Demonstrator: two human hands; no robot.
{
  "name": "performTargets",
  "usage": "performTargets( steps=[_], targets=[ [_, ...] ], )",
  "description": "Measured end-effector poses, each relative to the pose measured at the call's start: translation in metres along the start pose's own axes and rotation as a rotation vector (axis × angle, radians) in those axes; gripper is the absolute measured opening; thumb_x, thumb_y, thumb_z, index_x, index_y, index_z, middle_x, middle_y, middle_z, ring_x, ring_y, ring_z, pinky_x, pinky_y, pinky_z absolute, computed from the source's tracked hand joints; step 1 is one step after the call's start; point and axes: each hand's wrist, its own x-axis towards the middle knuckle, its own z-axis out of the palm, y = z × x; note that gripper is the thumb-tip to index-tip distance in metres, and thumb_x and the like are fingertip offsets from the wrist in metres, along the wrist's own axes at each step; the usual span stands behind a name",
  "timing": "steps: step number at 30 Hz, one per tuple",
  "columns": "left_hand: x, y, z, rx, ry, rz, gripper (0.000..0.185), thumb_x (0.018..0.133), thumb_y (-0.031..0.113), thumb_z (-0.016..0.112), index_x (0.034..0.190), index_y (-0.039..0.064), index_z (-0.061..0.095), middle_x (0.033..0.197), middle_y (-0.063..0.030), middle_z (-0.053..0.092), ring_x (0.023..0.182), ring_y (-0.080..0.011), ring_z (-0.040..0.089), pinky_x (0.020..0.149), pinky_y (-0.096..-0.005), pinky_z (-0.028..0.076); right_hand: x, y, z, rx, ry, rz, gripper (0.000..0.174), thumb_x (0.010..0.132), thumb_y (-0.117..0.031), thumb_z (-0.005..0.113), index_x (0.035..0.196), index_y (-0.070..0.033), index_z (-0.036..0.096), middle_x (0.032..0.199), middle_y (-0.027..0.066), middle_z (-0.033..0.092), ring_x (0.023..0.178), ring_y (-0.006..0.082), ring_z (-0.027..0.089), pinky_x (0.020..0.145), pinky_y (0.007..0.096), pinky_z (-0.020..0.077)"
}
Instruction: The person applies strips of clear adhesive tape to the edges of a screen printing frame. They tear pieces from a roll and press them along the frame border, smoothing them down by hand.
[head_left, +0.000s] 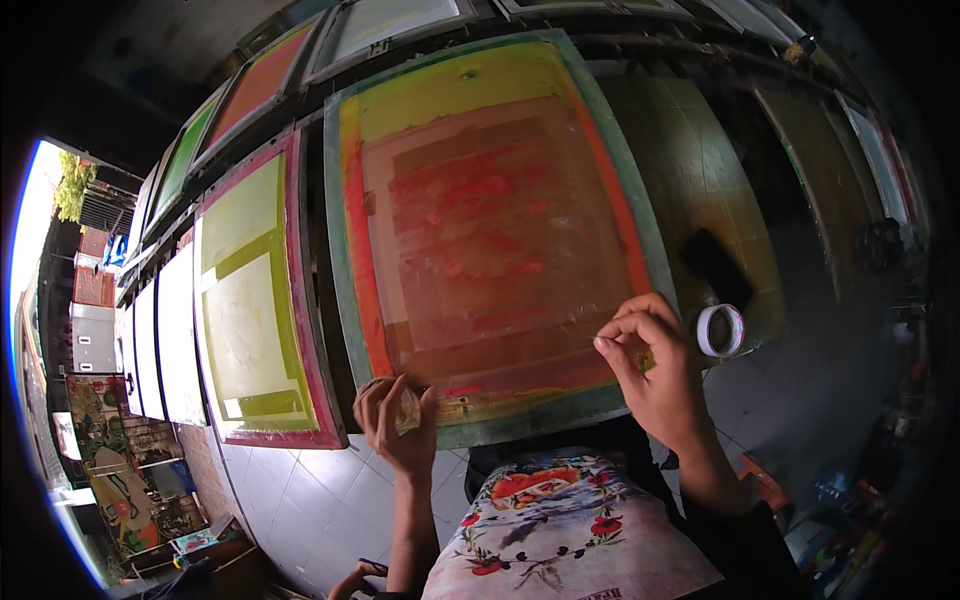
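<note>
A large printing screen (480, 247) lies in front of me, with a green-edged frame, orange side bands and a reddish-brown mesh marked with red stains. At its near left corner my left hand (390, 424) curls around a roll of clear tape (409, 409), mostly hidden by the fingers. Over the near right part of the screen, my right hand (652, 367) has thumb and fingertips pinched together. Faint glints by those fingertips look like the free end of the clear tape; its full extent is hard to see.
Right of the screen, a white-cored tape roll (720, 330) and a dark oblong object (716, 266) rest on a brownish board (697, 165). A second screen with a maroon frame (322, 390) stands to the left. More screens line the back. Pale floor tiles (300, 487) show below.
</note>
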Motion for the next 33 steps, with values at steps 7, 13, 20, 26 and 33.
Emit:
performTargets(
  steps=[7, 13, 20, 26, 33],
  targets=[
    [0.076, 0.121, 0.037, -0.767, -0.482, -0.198, 0.042, 0.093, 0.018, 0.095, 0.128, -0.001, 0.081, 0.127, -0.0146, 0.081, 0.114, -0.0214, 0.075, 0.096, -0.0362, 0.058, 0.004, 0.016, 0.024, 0.129, -0.133, 0.064, 0.009, 0.106, -0.009, 0.08, 0.106, 0.0, 0.076, 0.107, 0.0063, 0.065, 0.09, 0.018, 0.065, 0.083, 0.033, 0.0575],
    [0.076, 0.109, 0.059, -0.592, -0.678, -0.443, 0.027, 0.099, 0.021, 0.089, 0.116, 0.0, 0.085, 0.105, -0.0076, 0.085, 0.087, -0.0125, 0.074, 0.083, -0.0306, 0.058, 0.0, 0.048, 0.043, 0.195, -0.034, 0.221, 0.01, 0.106, -0.01, 0.081, 0.104, -0.001, 0.078, 0.105, 0.0057, 0.066, 0.089, 0.0164, 0.063, 0.084, 0.0337, 0.0559],
    [0.095, 0.083, 0.107, -0.517, -0.57, -0.137, 0.019, 0.101, 0.02, 0.084, 0.111, 0.005, 0.088, 0.104, -0.0107, 0.083, 0.085, -0.0238, 0.077, 0.082, -0.0376, 0.059, 0.024, 0.095, 0.079, -0.055, 0.091, 0.258, 0.017, 0.105, -0.021, 0.083, 0.103, -0.005, 0.08, 0.105, 0.0067, 0.068, 0.088, 0.0193, 0.064, 0.082, 0.0359, 0.0548],
    [0.111, 0.082, 0.125, -0.359, -0.565, -0.2, 0.018, 0.096, 0.026, 0.086, 0.103, 0.009, 0.09, 0.094, -0.0119, 0.078, 0.089, -0.0317, 0.075, 0.084, -0.0454, 0.06, 0.042, 0.104, 0.093, -0.187, 0.182, 0.213, 0.015, 0.099, -0.02, 0.087, 0.1, -0.005, 0.084, 0.107, 0.0089, 0.069, 0.097, 0.0263, 0.067, 0.09, 0.0411, 0.0547],
    [0.109, 0.074, 0.133, -0.271, -0.498, -0.093, 0.025, 0.096, 0.031, 0.088, 0.104, 0.006, 0.09, 0.098, -0.0145, 0.079, 0.091, -0.0301, 0.076, 0.085, -0.0447, 0.059, 0.047, 0.085, 0.089, -0.346, 0.133, 0.271, 0.018, 0.102, -0.031, 0.084, 0.101, -0.013, 0.087, 0.117, 0.008, 0.073, 0.111, 0.0325, 0.074, 0.09, 0.0473, 0.0613]
  ],
)
